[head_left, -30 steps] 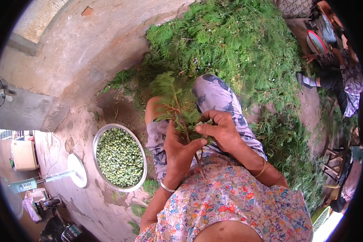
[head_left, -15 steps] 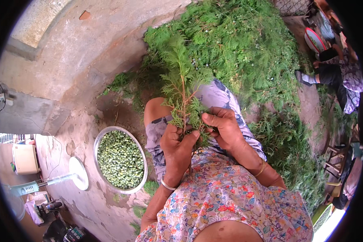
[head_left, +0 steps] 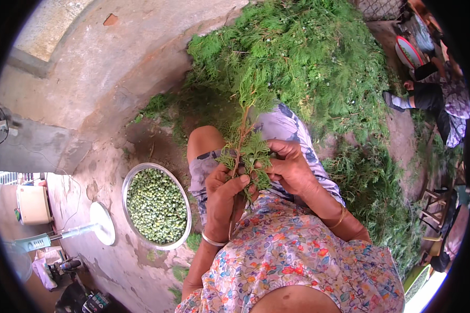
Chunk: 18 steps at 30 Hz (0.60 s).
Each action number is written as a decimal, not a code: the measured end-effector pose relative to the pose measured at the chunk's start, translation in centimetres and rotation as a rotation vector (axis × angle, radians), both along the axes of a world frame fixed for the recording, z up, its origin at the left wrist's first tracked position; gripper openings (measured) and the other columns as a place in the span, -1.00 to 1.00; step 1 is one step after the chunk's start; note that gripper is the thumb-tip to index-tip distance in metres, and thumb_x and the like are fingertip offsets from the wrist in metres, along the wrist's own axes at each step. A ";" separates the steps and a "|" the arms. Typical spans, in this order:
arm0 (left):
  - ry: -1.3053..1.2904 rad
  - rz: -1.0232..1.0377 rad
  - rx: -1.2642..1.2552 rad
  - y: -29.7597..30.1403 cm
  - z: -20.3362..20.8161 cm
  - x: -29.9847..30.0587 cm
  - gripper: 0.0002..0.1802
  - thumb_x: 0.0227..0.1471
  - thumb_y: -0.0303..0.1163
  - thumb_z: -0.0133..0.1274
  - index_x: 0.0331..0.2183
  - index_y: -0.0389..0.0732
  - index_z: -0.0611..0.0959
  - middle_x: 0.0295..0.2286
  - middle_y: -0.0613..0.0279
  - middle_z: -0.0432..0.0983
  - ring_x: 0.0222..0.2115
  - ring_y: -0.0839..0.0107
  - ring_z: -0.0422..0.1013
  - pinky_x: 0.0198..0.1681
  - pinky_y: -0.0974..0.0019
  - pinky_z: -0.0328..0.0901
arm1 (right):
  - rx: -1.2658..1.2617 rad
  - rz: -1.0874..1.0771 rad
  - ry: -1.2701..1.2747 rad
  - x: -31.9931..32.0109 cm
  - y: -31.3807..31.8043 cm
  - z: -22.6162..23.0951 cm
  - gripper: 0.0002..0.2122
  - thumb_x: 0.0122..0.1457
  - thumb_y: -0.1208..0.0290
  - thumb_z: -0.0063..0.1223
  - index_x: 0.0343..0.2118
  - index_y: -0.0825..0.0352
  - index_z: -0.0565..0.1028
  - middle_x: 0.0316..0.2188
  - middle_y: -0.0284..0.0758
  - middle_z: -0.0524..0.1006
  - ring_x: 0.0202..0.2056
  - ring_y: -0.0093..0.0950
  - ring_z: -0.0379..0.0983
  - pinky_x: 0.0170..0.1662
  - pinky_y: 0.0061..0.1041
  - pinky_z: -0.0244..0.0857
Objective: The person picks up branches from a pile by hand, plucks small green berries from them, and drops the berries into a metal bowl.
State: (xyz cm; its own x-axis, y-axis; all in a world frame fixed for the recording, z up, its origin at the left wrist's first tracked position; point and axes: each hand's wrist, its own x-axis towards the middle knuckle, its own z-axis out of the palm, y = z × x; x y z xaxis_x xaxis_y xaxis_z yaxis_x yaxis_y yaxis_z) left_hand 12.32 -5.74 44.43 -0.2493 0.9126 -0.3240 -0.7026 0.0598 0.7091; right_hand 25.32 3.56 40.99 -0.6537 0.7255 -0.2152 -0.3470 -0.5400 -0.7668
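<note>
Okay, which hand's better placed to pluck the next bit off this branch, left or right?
Right, I'd say. The left hand is closed around the branch, while the right hand has its fingers right up at the leaves on the branch's right side.

Shiny metal basin (head_left: 166,246), woody branch (head_left: 241,138), matt cloth shirt (head_left: 297,261).

Clock centre: left hand (head_left: 225,189). Free passage: bare ground (head_left: 146,134), ten o'clock. Obstructions: left knee (head_left: 206,139), eleven; silver basin (head_left: 166,247), between eight and nine; branch heap (head_left: 303,68), one.
</note>
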 end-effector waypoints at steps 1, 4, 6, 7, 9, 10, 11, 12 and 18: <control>-0.031 -0.003 -0.001 -0.1 -0.3 -0.1 -0.69 -0.10 -0.63 -0.01 -0.22 -0.42 0.42 -0.43 0.09 0.45 -0.57 0.43 0.35 -0.57 0.38 0.28 | 0.038 0.018 0.004 -0.1 -0.1 0.0 -0.88 0.01 0.58 0.13 -0.36 0.40 0.50 -0.56 -0.46 0.48 -0.63 -0.79 0.25 -0.65 -0.78 0.02; -0.058 -0.003 -0.013 -0.1 -0.3 -0.1 -0.68 -0.10 -0.62 0.00 -0.21 -0.42 0.42 -0.44 0.11 0.44 -0.57 0.44 0.33 -0.57 0.38 0.27 | 0.155 0.009 -0.024 0.1 -0.2 0.0 -0.89 0.02 0.61 0.12 -0.35 0.40 0.51 -0.55 -0.47 0.50 -0.59 -0.82 0.28 -0.60 -0.78 0.11; -0.053 -0.003 -0.026 0.0 -0.6 -0.1 -0.68 -0.10 -0.62 0.01 -0.21 -0.42 0.42 -0.44 0.12 0.44 -0.57 0.45 0.33 -0.58 0.38 0.27 | 0.233 -0.020 -0.055 0.0 -0.3 0.0 -0.89 0.02 0.61 0.11 -0.35 0.41 0.51 -0.54 -0.47 0.50 -0.56 -0.81 0.30 -0.56 -0.76 0.17; -0.067 0.003 -0.025 0.0 -0.9 -0.1 -0.69 -0.09 -0.62 0.01 -0.21 -0.42 0.42 -0.44 0.11 0.44 -0.58 0.45 0.33 -0.58 0.38 0.27 | 0.295 -0.037 -0.097 -0.3 -0.5 0.2 -0.90 0.02 0.63 0.10 -0.37 0.42 0.50 -0.53 -0.49 0.50 -0.54 -0.80 0.31 -0.53 -0.73 0.21; -0.081 0.007 -0.024 -0.2 -1.1 -0.1 -0.69 -0.09 -0.62 0.01 -0.21 -0.42 0.42 -0.45 0.11 0.44 -0.58 0.45 0.33 -0.58 0.38 0.27 | 0.358 -0.054 -0.140 -0.3 -0.5 0.4 -0.92 0.01 0.64 0.09 -0.38 0.42 0.49 -0.53 -0.51 0.51 -0.52 -0.78 0.32 -0.50 -0.70 0.25; -0.083 0.006 -0.029 -0.3 -1.2 -0.2 -0.68 -0.10 -0.63 0.01 -0.21 -0.42 0.42 -0.44 0.11 0.44 -0.58 0.44 0.34 -0.57 0.38 0.28 | 0.368 -0.019 -0.164 -0.2 -0.5 0.4 -0.92 -0.01 0.64 0.10 -0.40 0.42 0.49 -0.54 -0.48 0.51 -0.50 -0.76 0.33 -0.48 -0.66 0.27; -0.086 0.004 -0.035 -0.3 -1.2 -0.2 -0.68 -0.10 -0.63 0.02 -0.21 -0.42 0.42 -0.44 0.11 0.44 -0.57 0.43 0.36 -0.57 0.38 0.29 | 0.379 0.015 -0.188 -0.1 -0.4 0.3 -0.91 -0.03 0.64 0.11 -0.42 0.42 0.48 -0.55 -0.45 0.51 -0.48 -0.75 0.34 -0.47 -0.63 0.29; -0.086 0.002 -0.034 -0.2 -1.2 -0.1 -0.68 -0.10 -0.63 0.02 -0.21 -0.42 0.42 -0.44 0.11 0.44 -0.57 0.43 0.36 -0.57 0.38 0.29 | 0.379 0.014 -0.189 0.0 -0.4 0.1 -0.91 -0.03 0.64 0.11 -0.42 0.42 0.48 -0.55 -0.45 0.51 -0.48 -0.75 0.34 -0.47 -0.63 0.29; 0.253 0.089 -0.056 -0.6 -1.8 0.2 -0.72 -0.14 -0.68 0.02 -0.27 -0.43 0.48 -0.47 0.13 0.47 -0.53 0.44 0.41 -0.52 0.43 0.31 | 1.056 -0.113 -0.627 0.2 -0.1 -0.7 -0.91 -0.05 0.58 0.11 -0.47 0.43 0.44 -0.60 -0.24 0.47 -0.56 -0.63 0.36 -0.49 -0.55 0.28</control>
